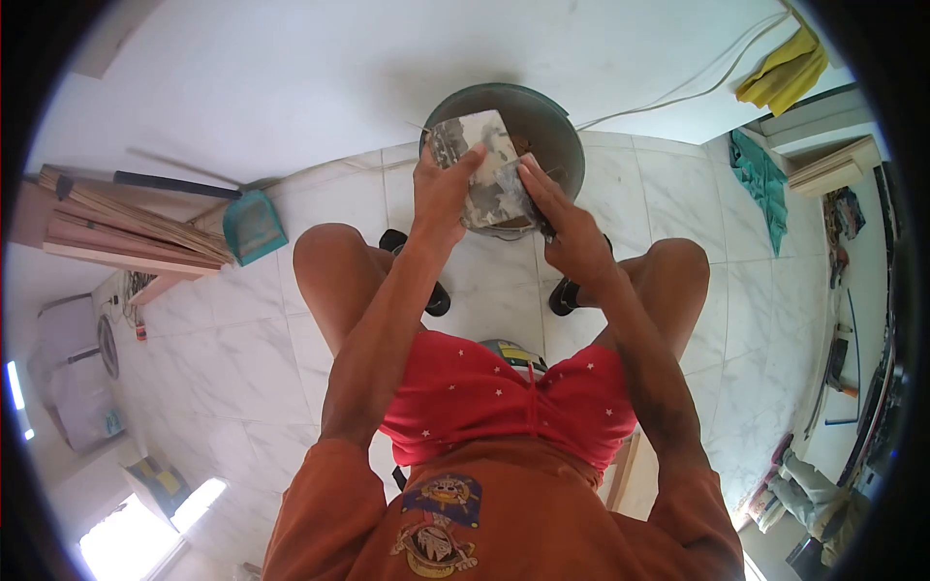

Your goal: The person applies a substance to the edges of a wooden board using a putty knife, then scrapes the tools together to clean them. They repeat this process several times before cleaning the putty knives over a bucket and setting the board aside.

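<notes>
My left hand (448, 189) is closed around a flat, pale rectangular piece (475, 131) smeared with grey, its thumb across the upper face. Against the lower right of that piece, my right hand (576, 228) grips a flat grey blade-like tool (511, 184). A dark bit, perhaps its handle, shows under the fingers; the rest is hidden. Both hands are above a round dark tub (572, 126) on the floor by the wall, which has brownish stuff inside.
A teal dustpan (256, 229) with a black handle lies left, beside stacked wooden strips (136, 228). Right are a green cloth (759, 179), wooden boards (835, 167) and a yellow cloth (785, 73). A cable (668, 104) runs along the wall. Tools line the far right.
</notes>
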A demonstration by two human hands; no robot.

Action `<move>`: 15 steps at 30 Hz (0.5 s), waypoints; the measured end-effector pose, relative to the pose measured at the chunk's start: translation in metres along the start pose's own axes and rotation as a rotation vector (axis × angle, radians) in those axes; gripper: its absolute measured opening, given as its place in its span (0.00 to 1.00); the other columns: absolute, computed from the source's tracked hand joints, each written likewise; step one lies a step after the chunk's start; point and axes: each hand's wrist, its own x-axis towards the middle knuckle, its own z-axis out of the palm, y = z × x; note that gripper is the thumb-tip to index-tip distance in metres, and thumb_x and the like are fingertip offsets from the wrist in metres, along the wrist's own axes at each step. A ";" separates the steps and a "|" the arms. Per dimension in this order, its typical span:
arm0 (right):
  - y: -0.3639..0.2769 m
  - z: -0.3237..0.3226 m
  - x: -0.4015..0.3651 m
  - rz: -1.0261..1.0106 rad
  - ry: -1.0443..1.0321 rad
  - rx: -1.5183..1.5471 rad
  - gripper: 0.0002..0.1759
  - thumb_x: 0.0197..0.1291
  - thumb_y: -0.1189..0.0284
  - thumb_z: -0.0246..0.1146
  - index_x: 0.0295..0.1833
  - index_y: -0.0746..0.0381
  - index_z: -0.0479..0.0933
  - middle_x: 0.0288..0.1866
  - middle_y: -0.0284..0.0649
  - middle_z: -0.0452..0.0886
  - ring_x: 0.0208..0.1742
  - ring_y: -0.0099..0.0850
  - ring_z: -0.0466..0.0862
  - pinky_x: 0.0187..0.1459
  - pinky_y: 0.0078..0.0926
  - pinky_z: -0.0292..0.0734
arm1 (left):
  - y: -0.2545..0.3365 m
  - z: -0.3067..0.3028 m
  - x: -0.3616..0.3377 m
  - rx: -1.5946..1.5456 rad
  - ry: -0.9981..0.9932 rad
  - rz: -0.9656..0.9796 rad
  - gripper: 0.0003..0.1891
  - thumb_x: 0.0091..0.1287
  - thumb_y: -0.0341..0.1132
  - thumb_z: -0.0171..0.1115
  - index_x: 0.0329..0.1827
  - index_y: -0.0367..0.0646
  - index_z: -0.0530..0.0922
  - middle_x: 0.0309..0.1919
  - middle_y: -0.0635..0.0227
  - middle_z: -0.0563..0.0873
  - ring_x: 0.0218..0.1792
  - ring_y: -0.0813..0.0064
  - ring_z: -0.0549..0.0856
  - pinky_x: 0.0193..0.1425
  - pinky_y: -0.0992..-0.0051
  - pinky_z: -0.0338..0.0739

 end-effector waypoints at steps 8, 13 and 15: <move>0.003 0.002 0.004 0.031 -0.013 0.037 0.52 0.42 0.94 0.52 0.79 0.55 0.59 0.81 0.45 0.60 0.79 0.48 0.62 0.72 0.41 0.69 | -0.002 -0.004 0.005 0.034 -0.026 -0.001 0.23 0.67 0.26 0.68 0.64 0.36 0.72 0.52 0.60 0.84 0.48 0.71 0.87 0.50 0.69 0.87; 0.019 -0.001 0.017 0.022 -0.003 0.017 0.51 0.43 0.91 0.55 0.79 0.55 0.59 0.79 0.48 0.63 0.75 0.50 0.68 0.69 0.41 0.71 | -0.002 -0.003 0.002 0.043 -0.051 -0.009 0.21 0.68 0.26 0.67 0.61 0.36 0.73 0.50 0.61 0.85 0.47 0.71 0.87 0.49 0.70 0.86; 0.032 0.004 0.021 0.003 0.047 0.004 0.47 0.47 0.90 0.55 0.78 0.56 0.61 0.76 0.51 0.67 0.73 0.49 0.71 0.68 0.38 0.73 | -0.003 0.000 0.000 0.027 -0.012 -0.022 0.19 0.68 0.26 0.66 0.61 0.37 0.73 0.50 0.61 0.85 0.46 0.71 0.87 0.49 0.70 0.86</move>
